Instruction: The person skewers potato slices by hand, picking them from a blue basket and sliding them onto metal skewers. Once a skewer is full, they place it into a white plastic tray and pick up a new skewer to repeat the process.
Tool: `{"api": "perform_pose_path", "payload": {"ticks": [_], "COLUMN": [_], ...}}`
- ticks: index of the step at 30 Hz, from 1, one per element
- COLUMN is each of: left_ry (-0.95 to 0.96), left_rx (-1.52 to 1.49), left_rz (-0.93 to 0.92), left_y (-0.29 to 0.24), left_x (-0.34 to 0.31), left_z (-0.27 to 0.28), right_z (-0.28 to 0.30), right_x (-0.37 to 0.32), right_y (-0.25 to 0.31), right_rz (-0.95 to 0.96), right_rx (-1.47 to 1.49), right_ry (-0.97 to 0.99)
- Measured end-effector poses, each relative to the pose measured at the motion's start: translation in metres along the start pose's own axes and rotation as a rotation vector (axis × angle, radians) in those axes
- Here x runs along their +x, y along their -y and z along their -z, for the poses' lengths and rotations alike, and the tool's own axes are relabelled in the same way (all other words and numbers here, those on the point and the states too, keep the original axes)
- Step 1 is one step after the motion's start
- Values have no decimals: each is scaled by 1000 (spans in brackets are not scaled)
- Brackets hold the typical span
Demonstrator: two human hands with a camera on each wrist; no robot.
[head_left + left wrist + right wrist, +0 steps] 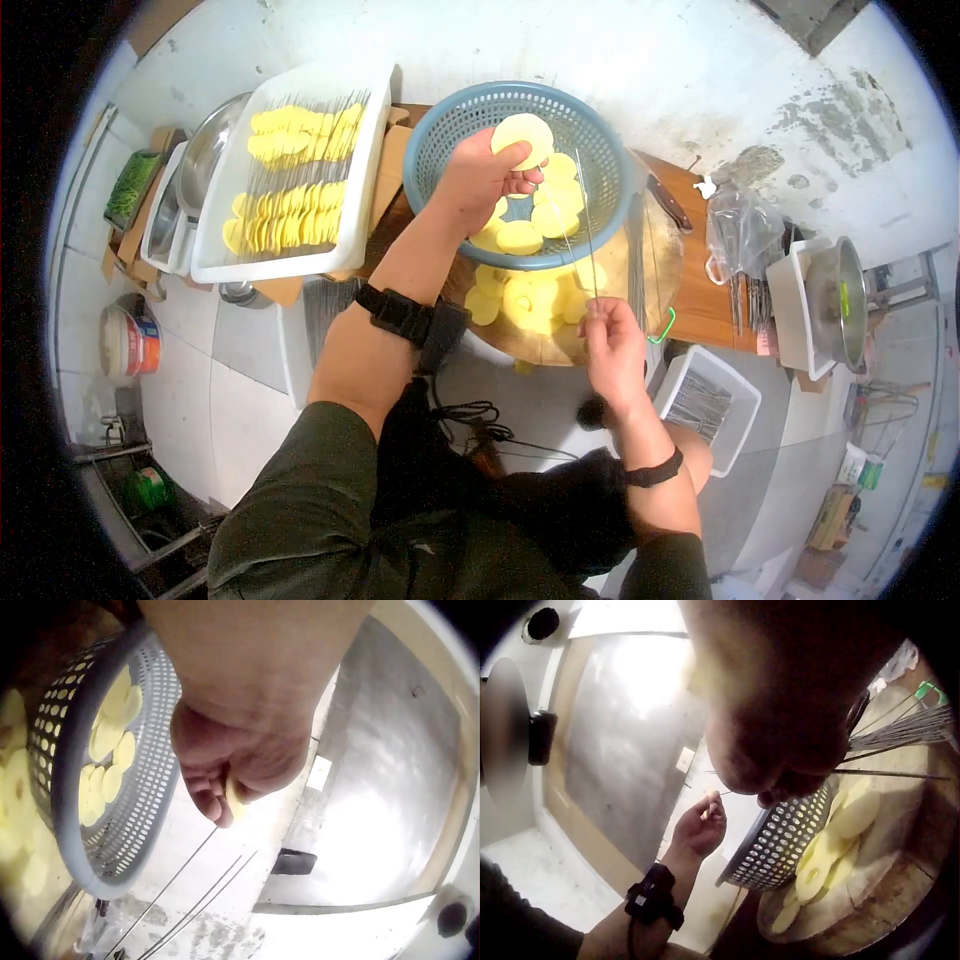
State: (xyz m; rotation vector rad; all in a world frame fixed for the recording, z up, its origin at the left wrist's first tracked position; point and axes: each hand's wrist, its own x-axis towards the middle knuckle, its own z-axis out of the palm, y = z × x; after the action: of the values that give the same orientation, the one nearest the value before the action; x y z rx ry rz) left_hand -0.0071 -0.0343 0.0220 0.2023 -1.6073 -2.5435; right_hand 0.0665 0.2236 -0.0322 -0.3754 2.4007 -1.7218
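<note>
Left-hand grip (pixel 474 180) pinches a round yellow slice (pixel 525 138) over the blue colander (pixel 413 160); right-hand grip (pixel 614 350) pinches thin skewers (pixel 587 228).

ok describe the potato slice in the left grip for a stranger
Find the head view's blue-grey colander. Overlapping its left half is the left grip, pinching a round, pale potato slice. Unlike the slices lying inside, it is held up.
</note>
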Motion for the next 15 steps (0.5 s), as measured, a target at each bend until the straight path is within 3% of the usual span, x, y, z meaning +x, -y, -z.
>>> {"api": "perform_pose_path", "payload": {"ticks": [15], "left_ry": [14], "left_rx": [20], "left_rz": [-39], "left_y": [1], "left_x": [0], "left_z": [2], "right_z": [-9], "right_x": [-8], "right_y": [10], "right_rz": [-67], "right_rx": [173], "right_ry": [15]}}
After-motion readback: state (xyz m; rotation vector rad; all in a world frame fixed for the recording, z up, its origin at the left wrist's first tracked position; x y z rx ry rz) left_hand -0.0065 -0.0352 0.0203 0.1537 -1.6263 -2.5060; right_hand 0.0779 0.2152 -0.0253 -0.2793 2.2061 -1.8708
